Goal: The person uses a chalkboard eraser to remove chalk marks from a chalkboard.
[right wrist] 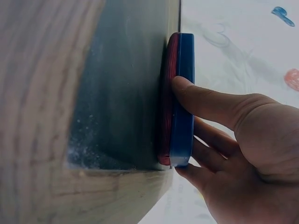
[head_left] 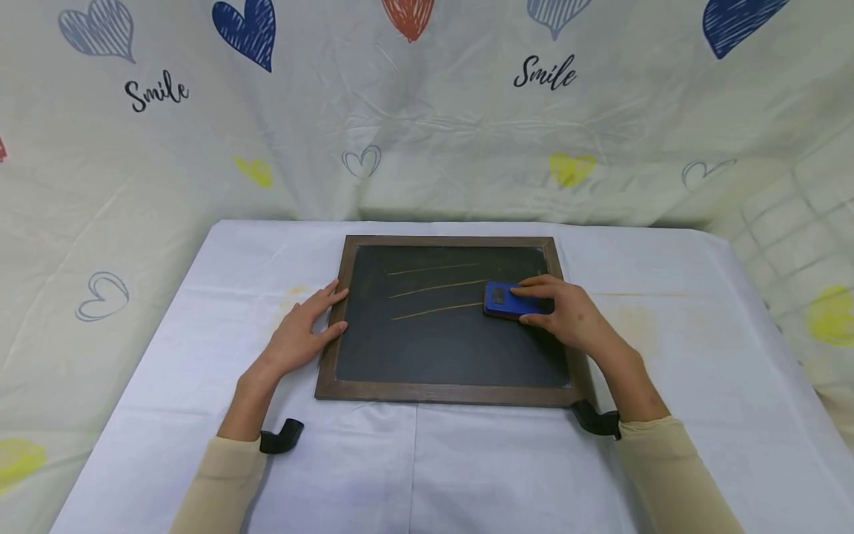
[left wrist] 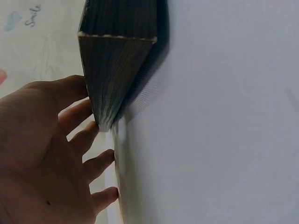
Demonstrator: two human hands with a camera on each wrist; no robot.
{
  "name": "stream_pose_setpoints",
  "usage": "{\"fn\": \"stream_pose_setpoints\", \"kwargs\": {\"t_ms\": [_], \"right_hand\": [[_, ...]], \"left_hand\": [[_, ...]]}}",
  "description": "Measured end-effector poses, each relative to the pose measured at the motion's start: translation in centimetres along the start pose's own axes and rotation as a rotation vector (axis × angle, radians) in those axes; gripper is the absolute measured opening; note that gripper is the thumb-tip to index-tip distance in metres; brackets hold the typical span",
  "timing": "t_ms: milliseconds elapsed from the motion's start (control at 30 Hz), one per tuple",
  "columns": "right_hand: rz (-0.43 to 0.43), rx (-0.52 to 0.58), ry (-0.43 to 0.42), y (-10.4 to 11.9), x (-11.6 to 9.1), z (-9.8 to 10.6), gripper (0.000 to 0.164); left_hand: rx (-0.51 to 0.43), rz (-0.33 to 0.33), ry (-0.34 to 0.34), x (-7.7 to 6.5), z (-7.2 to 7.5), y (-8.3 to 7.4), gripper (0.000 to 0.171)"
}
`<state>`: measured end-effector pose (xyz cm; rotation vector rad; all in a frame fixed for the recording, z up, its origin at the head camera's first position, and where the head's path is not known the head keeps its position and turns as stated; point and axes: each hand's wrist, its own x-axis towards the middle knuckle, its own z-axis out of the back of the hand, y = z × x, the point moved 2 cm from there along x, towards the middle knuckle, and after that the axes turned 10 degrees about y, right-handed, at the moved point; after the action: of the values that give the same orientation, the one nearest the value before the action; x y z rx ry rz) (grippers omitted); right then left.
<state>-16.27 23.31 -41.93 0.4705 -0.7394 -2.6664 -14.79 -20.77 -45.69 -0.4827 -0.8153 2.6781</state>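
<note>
A framed blackboard [head_left: 427, 356] lies flat on the table, its wooden frame [head_left: 467, 395] dark brown. Three thin yellow chalk lines [head_left: 437, 288] slant across its surface, the lower two running up to a blue eraser [head_left: 499, 298]. My right hand [head_left: 574, 315] grips this eraser by its edges, thumb on one side and fingers on the other. In the right wrist view the reddish felt [right wrist: 169, 102] of the eraser faces the board. With fingers spread and fairly straight, my left hand [head_left: 300, 334] rests at the frame's left edge; the left wrist view shows fingertips against the frame's side [left wrist: 114, 70].
A white cloth [head_left: 494, 467] covers the table, with faint yellow smudges left and right of the board. Behind it hangs a pale curtain [head_left: 454, 148] printed with hearts and "Smile". Black wrist mounts [head_left: 282, 436] stick out at both sleeves, the right one close to the board's lower right corner.
</note>
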Motion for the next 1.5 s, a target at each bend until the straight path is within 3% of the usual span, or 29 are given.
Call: {"fn": "stream_pose_setpoints", "kwargs": {"t_ms": [767, 1167, 1500], "right_hand": [[0.051, -0.035, 0.025, 1.0, 1.6, -1.1, 0.051], [0.106, -0.024, 0.011, 2.4, 2.4, -1.7, 0.050], [0.112, -0.003, 0.062, 4.0, 3.6, -2.5, 0.050]], "left_hand": [[-0.003, 0.013, -0.003, -0.1, -0.2, 0.2, 0.065], [-0.008, 0.007, -0.003, -0.1, -0.1, 0.0, 0.065], [-0.011, 0.004, -0.004, 0.0, 0.0, -0.1, 0.065]]}}
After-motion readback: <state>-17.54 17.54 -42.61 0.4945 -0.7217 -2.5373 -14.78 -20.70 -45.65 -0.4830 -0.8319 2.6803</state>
